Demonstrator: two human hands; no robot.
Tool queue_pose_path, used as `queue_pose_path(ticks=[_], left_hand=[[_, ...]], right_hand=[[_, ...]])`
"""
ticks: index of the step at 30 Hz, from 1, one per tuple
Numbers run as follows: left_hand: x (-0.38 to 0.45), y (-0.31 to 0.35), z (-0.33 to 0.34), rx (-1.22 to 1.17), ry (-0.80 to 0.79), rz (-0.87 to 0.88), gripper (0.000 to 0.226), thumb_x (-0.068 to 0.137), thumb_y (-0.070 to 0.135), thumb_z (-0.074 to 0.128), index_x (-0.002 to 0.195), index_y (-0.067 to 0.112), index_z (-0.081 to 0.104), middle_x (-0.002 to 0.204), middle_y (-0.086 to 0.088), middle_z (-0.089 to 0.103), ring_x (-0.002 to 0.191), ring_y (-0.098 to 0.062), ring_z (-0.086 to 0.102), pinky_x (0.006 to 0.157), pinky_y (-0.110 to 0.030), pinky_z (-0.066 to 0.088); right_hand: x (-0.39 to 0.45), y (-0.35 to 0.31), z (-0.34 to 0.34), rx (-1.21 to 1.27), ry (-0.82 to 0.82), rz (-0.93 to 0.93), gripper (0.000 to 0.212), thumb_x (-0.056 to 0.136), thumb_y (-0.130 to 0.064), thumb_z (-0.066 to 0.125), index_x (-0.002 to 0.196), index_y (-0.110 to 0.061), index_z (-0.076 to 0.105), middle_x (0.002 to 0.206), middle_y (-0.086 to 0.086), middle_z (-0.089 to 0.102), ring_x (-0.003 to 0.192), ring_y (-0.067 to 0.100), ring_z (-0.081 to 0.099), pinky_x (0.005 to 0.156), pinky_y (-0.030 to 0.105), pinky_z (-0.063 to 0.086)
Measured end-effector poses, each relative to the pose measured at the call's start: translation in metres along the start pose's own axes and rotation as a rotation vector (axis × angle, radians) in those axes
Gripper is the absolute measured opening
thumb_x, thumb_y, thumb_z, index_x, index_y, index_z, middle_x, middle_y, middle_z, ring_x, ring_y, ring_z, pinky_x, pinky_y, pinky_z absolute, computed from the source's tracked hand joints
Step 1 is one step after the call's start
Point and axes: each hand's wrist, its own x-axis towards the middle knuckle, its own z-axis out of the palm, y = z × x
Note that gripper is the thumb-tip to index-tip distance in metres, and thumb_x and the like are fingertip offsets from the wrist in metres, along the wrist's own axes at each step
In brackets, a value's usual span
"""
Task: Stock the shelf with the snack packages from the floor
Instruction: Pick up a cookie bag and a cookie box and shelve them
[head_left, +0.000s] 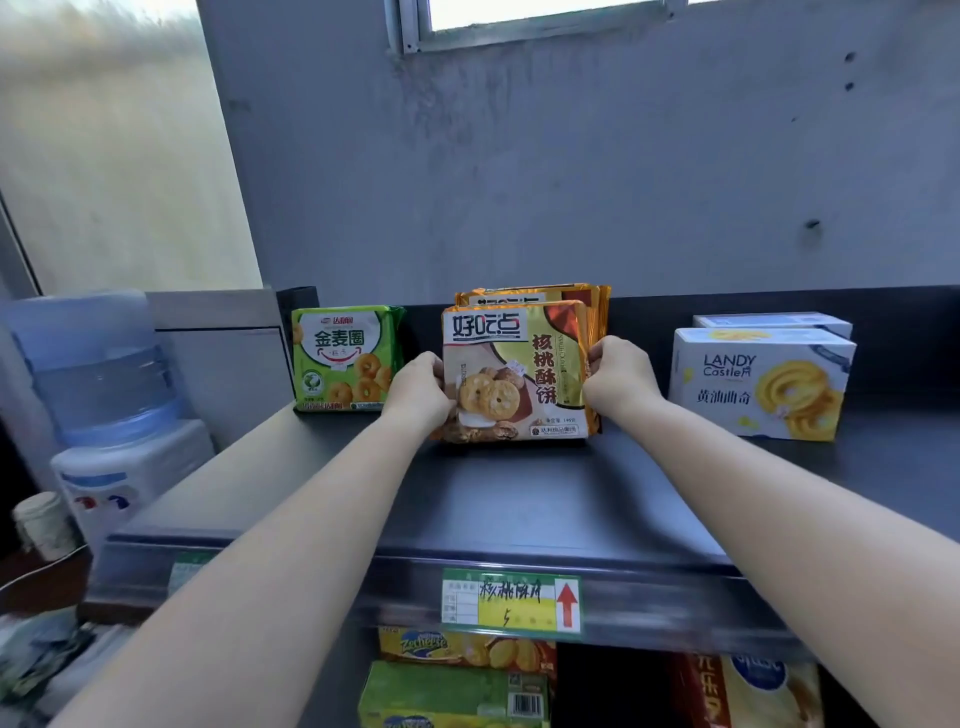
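Nearest, on the lower shelf level: a yellow cookie pack, a green box under it, a red-and-cream bag to the right. Above them a handwritten price tag with a red arrow is clipped to the front rail of the dark top shelf. Both bare forearms reach across the shelf. Left hand grips the left edge of the orange walnut-cookie pack, fingers curled round it; right hand pinches the right edge, fingers curled. Pack stands upright mid-shelf, bottom edge on the shelf, more orange packs stacked just behind it. Green ring-cookie pack upright left of it, white Landy Castle boxes to the right, well apart. Water dispenser at far left, grey wall behind.
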Motion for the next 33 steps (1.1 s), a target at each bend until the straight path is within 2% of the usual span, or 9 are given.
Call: queue_pose_path(ticks=[4, 8, 11, 14, 16, 20, 23, 27, 33], left_hand=[[0.009, 0.0, 0.005, 0.019, -0.017, -0.018, 0.025, 0.081, 0.009, 0.06, 0.105, 0.007, 0.054, 0.11, -0.016, 0.065, 0.102, -0.031, 0.061, 0.08, -0.034, 0.048], [0.006, 0.002, 0.003, 0.029, -0.005, -0.066, 0.043, 0.084, 0.021, 0.06, 0.121, 0.005, 0.048, 0.121, -0.014, 0.06, 0.108, -0.029, 0.059, 0.087, -0.036, 0.048], [-0.007, 0.005, -0.007, 0.1, 0.056, -0.061, 0.052, 0.084, 0.022, 0.061, 0.13, 0.006, 0.043, 0.129, -0.012, 0.055, 0.116, -0.027, 0.053, 0.088, -0.032, 0.043], [-0.03, 0.002, -0.028, 0.189, 0.138, -0.052, 0.037, 0.087, 0.025, 0.056, 0.121, 0.013, 0.051, 0.122, -0.007, 0.059, 0.113, -0.026, 0.055, 0.09, -0.033, 0.045], [-0.056, -0.008, -0.048, 0.283, 0.189, -0.072, 0.024, 0.088, 0.029, 0.053, 0.108, 0.017, 0.057, 0.115, -0.005, 0.063, 0.109, -0.026, 0.058, 0.089, -0.035, 0.048], [-0.128, -0.043, -0.099, 0.495, 0.33, -0.216, 0.017, 0.088, 0.033, 0.049, 0.094, 0.022, 0.059, 0.109, -0.005, 0.066, 0.104, -0.027, 0.059, 0.088, -0.037, 0.049], [-0.193, -0.077, -0.138, 0.661, 0.399, -0.358, 0.017, 0.088, 0.033, 0.05, 0.092, 0.021, 0.061, 0.109, -0.006, 0.068, 0.103, -0.028, 0.061, 0.086, -0.036, 0.05], [-0.292, -0.121, -0.177, 0.796, 0.403, -0.577, 0.017, 0.089, 0.026, 0.046, 0.095, 0.02, 0.061, 0.107, -0.005, 0.068, 0.102, -0.029, 0.06, 0.079, -0.033, 0.045], [-0.443, -0.189, -0.202, 0.86, 0.29, -0.917, 0.017, 0.091, 0.025, 0.044, 0.095, 0.021, 0.061, 0.105, -0.003, 0.067, 0.099, -0.028, 0.06, 0.078, -0.031, 0.041]], right_hand=[[0.005, -0.002, -0.006, -0.047, -0.034, 0.042, 0.031, 0.084, -0.001, 0.05, 0.115, 0.0, 0.05, 0.114, 0.016, 0.056, 0.092, 0.028, 0.053, 0.071, 0.031, 0.043], [0.001, -0.007, -0.014, -0.111, 0.004, -0.003, 0.042, 0.081, -0.003, 0.055, 0.121, -0.004, 0.041, 0.123, 0.014, 0.048, 0.109, 0.03, 0.05, 0.076, 0.034, 0.042], [-0.014, -0.019, -0.014, -0.156, 0.057, -0.147, 0.045, 0.082, -0.007, 0.056, 0.123, -0.005, 0.04, 0.125, 0.013, 0.046, 0.112, 0.031, 0.046, 0.081, 0.037, 0.043], [-0.035, -0.046, 0.0, -0.192, 0.012, -0.392, 0.04, 0.083, -0.015, 0.058, 0.121, -0.008, 0.047, 0.126, 0.011, 0.048, 0.112, 0.03, 0.048, 0.086, 0.041, 0.046], [-0.056, -0.072, 0.016, -0.145, -0.097, -0.508, 0.036, 0.082, -0.016, 0.057, 0.117, -0.009, 0.052, 0.123, 0.01, 0.051, 0.113, 0.03, 0.051, 0.084, 0.036, 0.044], [-0.113, -0.123, 0.06, 0.006, -0.396, -0.633, 0.022, 0.082, -0.015, 0.056, 0.101, -0.005, 0.062, 0.11, 0.013, 0.061, 0.104, 0.032, 0.057, 0.078, 0.031, 0.045], [-0.164, -0.149, 0.095, 0.1, -0.557, -0.713, 0.02, 0.08, -0.015, 0.057, 0.095, -0.004, 0.065, 0.106, 0.015, 0.065, 0.101, 0.032, 0.058, 0.08, 0.032, 0.048], [-0.251, -0.174, 0.136, 0.2, -0.706, -0.909, 0.017, 0.083, -0.02, 0.055, 0.095, -0.012, 0.064, 0.106, 0.011, 0.066, 0.102, 0.029, 0.059, 0.075, 0.03, 0.042], [-0.386, -0.186, 0.212, 0.107, -1.037, -1.106, 0.015, 0.085, -0.021, 0.055, 0.096, -0.012, 0.062, 0.106, 0.009, 0.064, 0.097, 0.029, 0.059, 0.076, 0.034, 0.048]])
